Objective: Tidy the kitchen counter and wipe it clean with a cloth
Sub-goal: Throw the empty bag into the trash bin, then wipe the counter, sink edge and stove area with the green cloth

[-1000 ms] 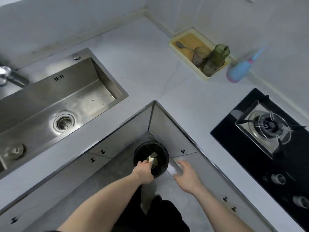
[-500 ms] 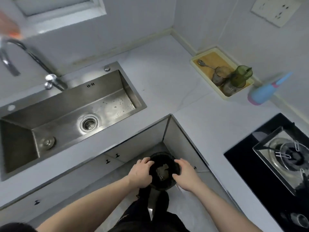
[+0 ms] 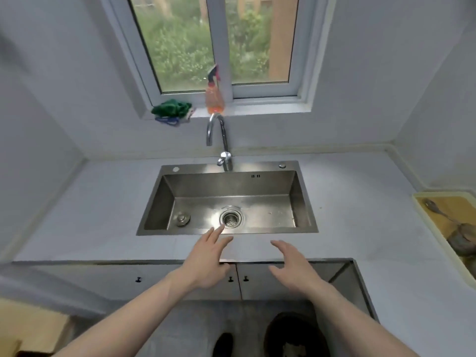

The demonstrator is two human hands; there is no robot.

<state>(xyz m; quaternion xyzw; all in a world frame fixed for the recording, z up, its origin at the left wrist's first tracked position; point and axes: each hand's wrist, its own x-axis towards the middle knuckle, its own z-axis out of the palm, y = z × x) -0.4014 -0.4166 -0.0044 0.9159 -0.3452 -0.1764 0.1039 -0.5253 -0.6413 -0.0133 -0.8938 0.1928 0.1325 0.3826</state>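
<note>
Our left hand [image 3: 207,261] and right hand [image 3: 293,266] hover before the sink [image 3: 226,199], fingers spread, empty; cloth [image 3: 172,109] behind it untouched, wiping undone.

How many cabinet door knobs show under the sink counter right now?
3. One knob sits on the left cabinet door; two more, and, flank the seam between the middle doors, beside the left hand. The hands and arms may hide others.

No text, brand, number or sign can be read here. The orange plastic spray bottle [image 3: 214,99] on the far windowsill carries a label, but it is too blurred to make out.
</note>
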